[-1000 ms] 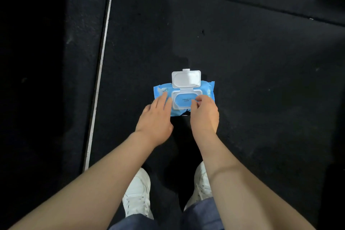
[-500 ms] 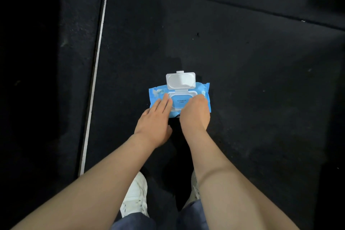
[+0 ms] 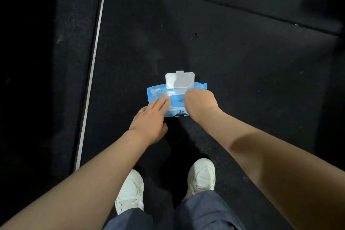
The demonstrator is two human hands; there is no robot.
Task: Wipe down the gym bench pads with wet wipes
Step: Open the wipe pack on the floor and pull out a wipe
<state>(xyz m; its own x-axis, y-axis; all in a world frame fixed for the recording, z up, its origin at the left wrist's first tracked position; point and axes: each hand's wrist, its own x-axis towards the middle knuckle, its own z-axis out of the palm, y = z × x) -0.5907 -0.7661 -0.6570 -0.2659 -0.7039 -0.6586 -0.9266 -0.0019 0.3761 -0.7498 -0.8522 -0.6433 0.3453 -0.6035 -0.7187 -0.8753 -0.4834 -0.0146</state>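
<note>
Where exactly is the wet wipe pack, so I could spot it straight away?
Look at the black floor mat, right of the thin white line and just ahead of the white shoes. The wet wipe pack lies flat there under both hands. It is the only bright blue thing, with its white lid flipped open away from the person.

Left hand (image 3: 149, 123) steadying wipes pack (image 3: 158, 93) (lid open)

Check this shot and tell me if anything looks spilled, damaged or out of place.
Nothing stands out. The wipes pack lies flat on the dark floor, lid flipped open, left hand resting on it, right hand curled over its opening.
</note>
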